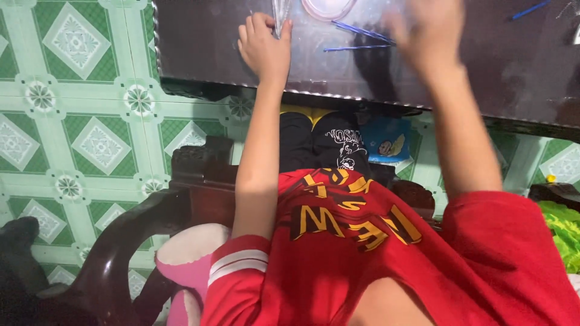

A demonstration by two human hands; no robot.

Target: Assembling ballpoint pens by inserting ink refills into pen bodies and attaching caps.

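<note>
Two hands up top: left hand (264, 45) pinches clear strips (280, 12); steady them while your blurred right hand (423, 30), grip unreadable, nears the blue sticks (361, 31).

Both arms reach forward, away from the body, bare from the short sleeves down to the wrists. The left hand (264, 47) is seen from its back, knuckles up, fingers curled in toward the thumb in a pinch. Its forearm runs straight and nearly upright in the view, elbow low. The right hand (425, 31) is blurred, fingers spread loosely and partly cut off by the upper edge; whether it grips anything cannot be told. Its forearm slants inward from the shoulder. The two hands are level with each other and well apart.
</note>
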